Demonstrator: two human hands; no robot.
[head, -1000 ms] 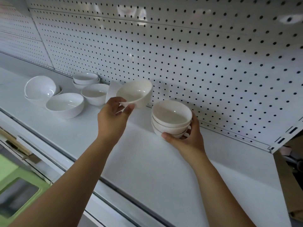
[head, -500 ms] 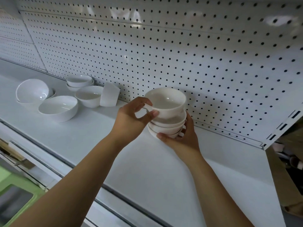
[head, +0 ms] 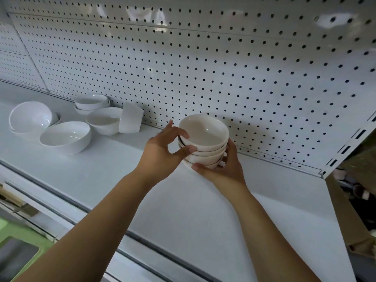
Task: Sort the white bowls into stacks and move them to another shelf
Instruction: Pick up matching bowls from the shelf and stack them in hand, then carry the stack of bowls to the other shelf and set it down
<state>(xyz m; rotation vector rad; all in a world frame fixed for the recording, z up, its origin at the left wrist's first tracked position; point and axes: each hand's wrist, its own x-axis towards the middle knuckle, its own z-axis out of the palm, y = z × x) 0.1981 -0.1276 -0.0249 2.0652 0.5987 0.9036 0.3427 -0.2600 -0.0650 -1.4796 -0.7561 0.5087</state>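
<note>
A stack of small white bowls (head: 205,147) is held near the back of the white shelf (head: 114,176), tilted slightly toward me. My left hand (head: 162,153) grips the left side of the stack, thumb and fingers on the top bowl's rim. My right hand (head: 223,169) cups the bottom bowls from below and the right. Further left on the shelf lie more white bowls: a wide one (head: 66,137), a deeper one (head: 103,121), a cup-like one on its side (head: 130,118), a stacked pair (head: 91,102) and a tilted large bowl (head: 30,117).
A white pegboard wall (head: 223,68) rises right behind the stack. The shelf's front rail (head: 81,208) runs diagonally below my arms. A green stool (head: 18,249) shows at the lower left, and cardboard and clutter (head: 354,192) lie past the shelf's right end.
My left hand carried a single bowl to the right and set it on top of the stack held by my right hand. The bowl now sits nested, with both hands on the stack.
</note>
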